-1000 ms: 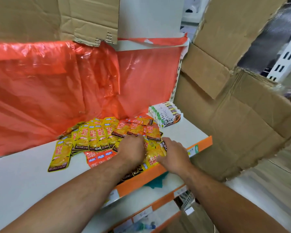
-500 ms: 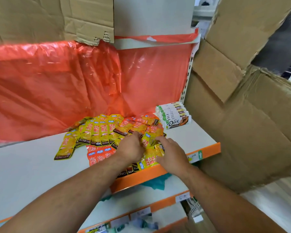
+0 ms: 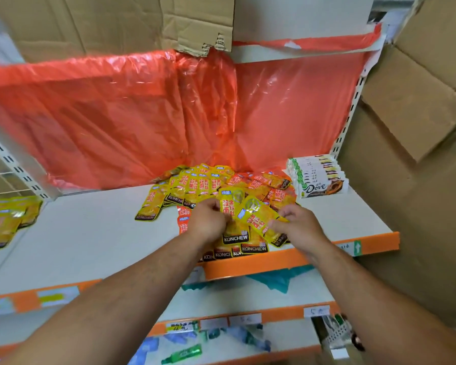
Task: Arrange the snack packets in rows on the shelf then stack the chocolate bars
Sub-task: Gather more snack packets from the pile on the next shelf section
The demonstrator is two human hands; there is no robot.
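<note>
At shelf front, hands around two yellow packets.

Left hand and right hand are bare, forearms lightly haired.

At the centre of the frame the left hand pinches one yellow snack packet and the right hand another, above the packet pile on the white shelf, with chocolate bars stacked at right against orange plastic sheeting.
</note>
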